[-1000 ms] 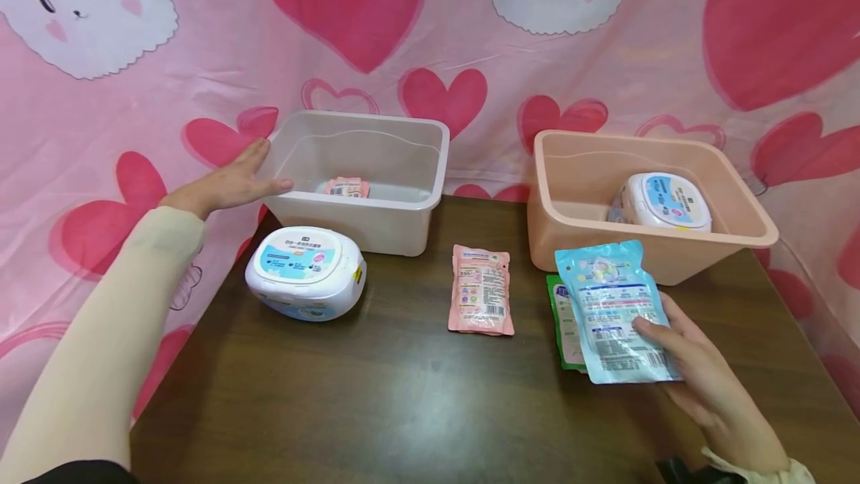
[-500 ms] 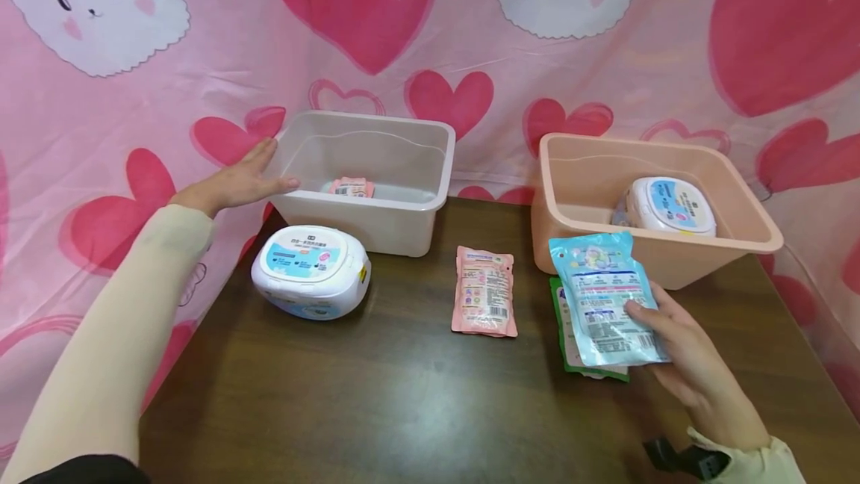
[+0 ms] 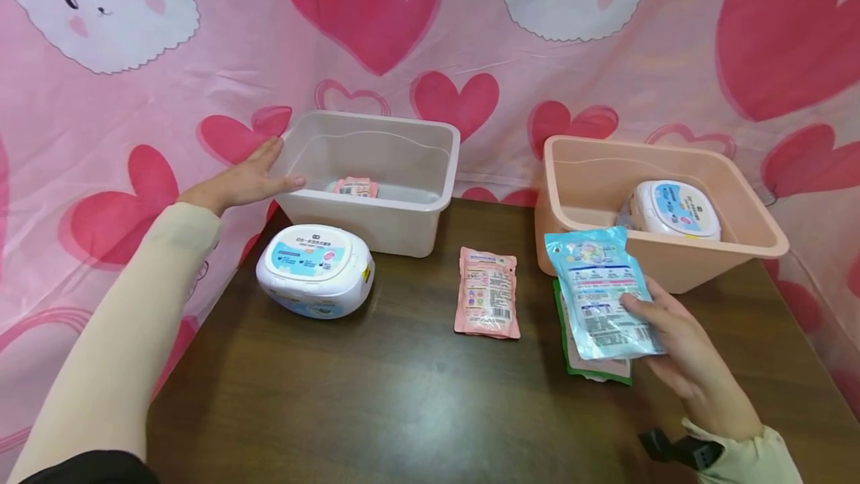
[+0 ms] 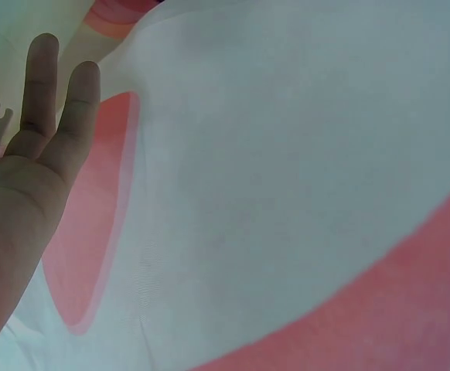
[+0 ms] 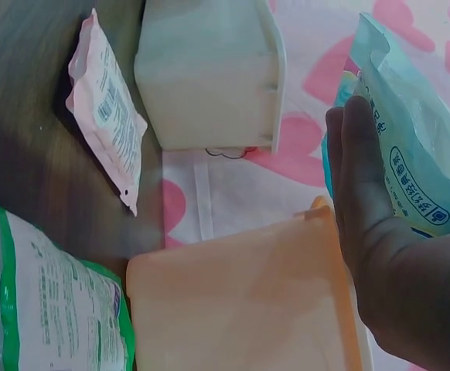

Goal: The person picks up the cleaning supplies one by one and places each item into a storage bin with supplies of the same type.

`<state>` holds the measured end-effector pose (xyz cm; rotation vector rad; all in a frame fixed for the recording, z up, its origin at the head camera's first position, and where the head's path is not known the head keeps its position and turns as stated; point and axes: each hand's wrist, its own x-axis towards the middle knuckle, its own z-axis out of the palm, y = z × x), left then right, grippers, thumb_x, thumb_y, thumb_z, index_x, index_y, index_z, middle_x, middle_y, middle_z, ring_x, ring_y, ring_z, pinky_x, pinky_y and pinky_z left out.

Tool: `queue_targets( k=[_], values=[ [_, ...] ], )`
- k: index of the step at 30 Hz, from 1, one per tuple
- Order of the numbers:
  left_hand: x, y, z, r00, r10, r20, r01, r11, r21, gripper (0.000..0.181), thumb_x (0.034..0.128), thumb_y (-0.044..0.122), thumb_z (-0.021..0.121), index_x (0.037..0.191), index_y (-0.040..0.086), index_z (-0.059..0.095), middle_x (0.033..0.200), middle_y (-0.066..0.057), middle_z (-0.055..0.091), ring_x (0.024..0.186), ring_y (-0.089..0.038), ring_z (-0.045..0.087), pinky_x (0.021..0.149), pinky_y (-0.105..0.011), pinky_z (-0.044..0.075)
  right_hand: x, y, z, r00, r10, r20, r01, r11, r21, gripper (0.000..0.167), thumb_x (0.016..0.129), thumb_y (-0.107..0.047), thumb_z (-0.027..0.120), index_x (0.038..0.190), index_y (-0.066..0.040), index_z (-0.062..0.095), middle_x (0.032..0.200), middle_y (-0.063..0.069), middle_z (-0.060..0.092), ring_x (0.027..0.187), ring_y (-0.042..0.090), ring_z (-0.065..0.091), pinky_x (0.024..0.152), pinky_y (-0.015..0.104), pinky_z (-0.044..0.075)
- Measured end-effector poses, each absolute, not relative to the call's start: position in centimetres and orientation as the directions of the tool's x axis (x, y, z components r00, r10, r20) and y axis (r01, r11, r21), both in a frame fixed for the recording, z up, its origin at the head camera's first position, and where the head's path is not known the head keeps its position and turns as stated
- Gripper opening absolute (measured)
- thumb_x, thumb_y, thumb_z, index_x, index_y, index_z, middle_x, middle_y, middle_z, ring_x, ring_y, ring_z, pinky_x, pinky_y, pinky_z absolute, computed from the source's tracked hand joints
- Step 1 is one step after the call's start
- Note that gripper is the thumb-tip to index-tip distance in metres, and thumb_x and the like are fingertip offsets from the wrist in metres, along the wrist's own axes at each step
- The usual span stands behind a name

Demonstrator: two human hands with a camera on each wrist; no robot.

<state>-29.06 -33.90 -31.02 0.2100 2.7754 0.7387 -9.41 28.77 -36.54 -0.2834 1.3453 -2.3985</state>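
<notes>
My right hand (image 3: pixel 692 361) holds a light blue pouch (image 3: pixel 594 278), its thumb lying on the printed side. The pouch is raised above a green-edged pouch (image 3: pixel 598 370) on the table, partly covering it in the head view. In the right wrist view, straight fingers (image 5: pixel 356 154) lie along the blue pouch (image 5: pixel 410 147). At the left end of a grey bin (image 3: pixel 363 228), my left hand (image 3: pixel 242 181) is spread with its thumb by the front rim; firm contact is hard to tell. The left wrist view shows two extended fingers (image 4: pixel 78 116).
A white oval tub (image 3: pixel 316 271) stands before the grey bin, which contains a pink packet (image 3: pixel 357 187). Another white tub (image 3: pixel 675 208) sits inside a peach bin (image 3: pixel 678 264). A pink pouch (image 3: pixel 488 293) lies mid-table. Heart-printed cloth (image 3: pixel 470 36) hangs behind.
The right hand and blue pouch have shifted slightly left and away from me, exposing more of the green-edged pouch's lower edge. My left hand stays at the grey bin. The head view has turned slightly.
</notes>
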Motion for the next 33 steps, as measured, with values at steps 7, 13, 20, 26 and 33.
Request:
queue_targets(
  k=[7,13,20,26,33],
  values=[
    [-29.2,-34.0,-31.1,-0.955,0.209,-0.208,0.078,0.860,0.504,0.118,0.0870,0.070,0.061,0.160,0.019,-0.016,0.167,-0.013,-0.013,0.151,-0.041,-0.007,0.107,-0.078,0.015,-10.0,28.0,-36.1,-0.923,-0.383,-0.035,0.233,-0.485,-0.843,0.041,0.110,-0.004,0.034,0.148,-0.017,0.031,0.119,0.013,0.068,0.102,0.026,0.070,0.080,0.040,0.060],
    [-29.3,-33.8,-31.1,-0.958,0.200,-0.205,0.075,0.866,0.494,0.116,0.0882,0.067,0.062,0.160,0.020,-0.015,0.167,-0.014,-0.013,0.151,-0.041,-0.006,0.108,-0.078,0.015,-10.7,27.2,-35.7,-0.937,-0.347,-0.049,0.229,-0.501,-0.834,0.051,0.109,-0.003,0.037,0.154,-0.015,0.015,0.118,0.013,0.069,0.102,0.025,0.070,0.080,0.039,0.060],
    [-29.4,-33.8,-31.3,-0.961,0.185,-0.203,0.065,0.871,0.487,0.119,0.0860,0.069,0.064,0.160,0.021,-0.016,0.167,-0.013,-0.014,0.151,-0.042,-0.006,0.107,-0.078,0.017,-11.3,26.1,-35.4,-0.928,-0.369,-0.046,0.239,-0.497,-0.834,0.041,0.108,-0.001,0.038,0.145,-0.018,0.032,0.121,0.011,0.067,0.104,0.025,0.069,0.082,0.040,0.060],
    [-29.2,-33.7,-31.3,-0.964,0.179,-0.197,0.062,0.870,0.488,0.120,0.0850,0.070,0.064,0.160,0.023,-0.016,0.168,-0.012,-0.014,0.151,-0.041,-0.007,0.108,-0.077,0.016,-12.0,24.9,-34.5,-0.925,-0.379,-0.034,0.247,-0.532,-0.810,0.051,0.107,0.002,0.037,0.151,-0.016,0.020,0.124,0.011,0.065,0.108,0.025,0.067,0.085,0.041,0.059],
    [-28.9,-33.8,-31.5,-0.968,0.161,-0.195,0.042,0.862,0.505,0.119,0.0847,0.068,0.066,0.160,0.027,-0.017,0.168,-0.008,-0.015,0.152,-0.041,-0.008,0.108,-0.078,0.015,-13.0,22.9,-33.4,-0.934,-0.343,-0.097,0.272,-0.509,-0.817,0.059,0.107,-0.004,0.045,0.158,-0.017,0.017,0.135,0.006,0.057,0.114,0.021,0.062,0.092,0.039,0.056]
  ],
)
